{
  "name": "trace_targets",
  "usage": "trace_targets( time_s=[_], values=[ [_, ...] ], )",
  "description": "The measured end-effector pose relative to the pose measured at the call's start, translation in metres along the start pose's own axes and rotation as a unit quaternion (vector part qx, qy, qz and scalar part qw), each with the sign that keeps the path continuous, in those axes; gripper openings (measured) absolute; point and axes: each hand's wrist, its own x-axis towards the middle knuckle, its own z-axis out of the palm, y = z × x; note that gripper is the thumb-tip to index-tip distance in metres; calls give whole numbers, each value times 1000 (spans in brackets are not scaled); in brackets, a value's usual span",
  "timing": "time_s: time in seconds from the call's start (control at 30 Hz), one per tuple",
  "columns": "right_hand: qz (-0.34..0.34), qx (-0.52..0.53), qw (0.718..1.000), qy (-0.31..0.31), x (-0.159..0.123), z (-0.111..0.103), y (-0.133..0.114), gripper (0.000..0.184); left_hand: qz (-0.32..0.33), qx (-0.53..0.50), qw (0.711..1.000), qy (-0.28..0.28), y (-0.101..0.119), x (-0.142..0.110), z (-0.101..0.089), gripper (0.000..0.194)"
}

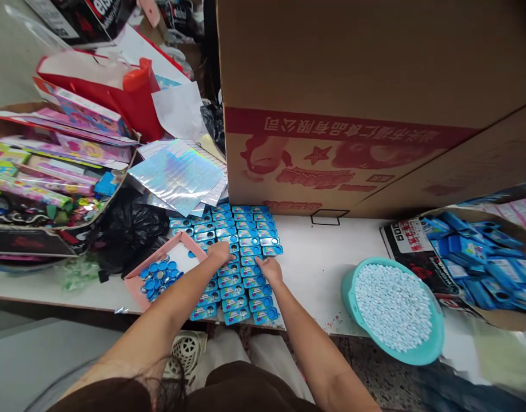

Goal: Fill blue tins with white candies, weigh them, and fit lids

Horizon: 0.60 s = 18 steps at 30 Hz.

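Observation:
Blue plastic cases with printed labels and a round opening lie in close columns on the white table in front of me. Over the middle columns, my left hand is closed, its curled fingertips down at the cases; anything in them is too small to make out. My right hand is at the right-hand column, fingers bent in and thumb at the edge of a case; whatever it pinches is hidden. Under my left forearm stands a pink box holding loose round blue caps, some showing silvery undersides.
A large cardboard carton rises behind the cases. To the right stand a turquoise basin of small pale tablets and a carton of blue packs. At left are silvery sheets, a black bag and a toy-filled box.

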Motion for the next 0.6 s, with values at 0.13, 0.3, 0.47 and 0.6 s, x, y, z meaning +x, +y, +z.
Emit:
trace_targets(
  time_s=[0.13,0.3,0.47,0.6],
  values=[
    [-28,-3,998,61,-16,3,-1,31,-2,9,1000,12,-1,0,-1,33],
    [-83,41,989,113,-44,2,0,32,16,12,997,76,9,-29,-2,26],
    [-167,106,972,128,-66,12,7,32,99,-21,971,216,-15,-84,5,28],
    [-225,120,961,105,-82,29,-5,28,66,-73,923,373,-95,-108,17,24]
  ],
)
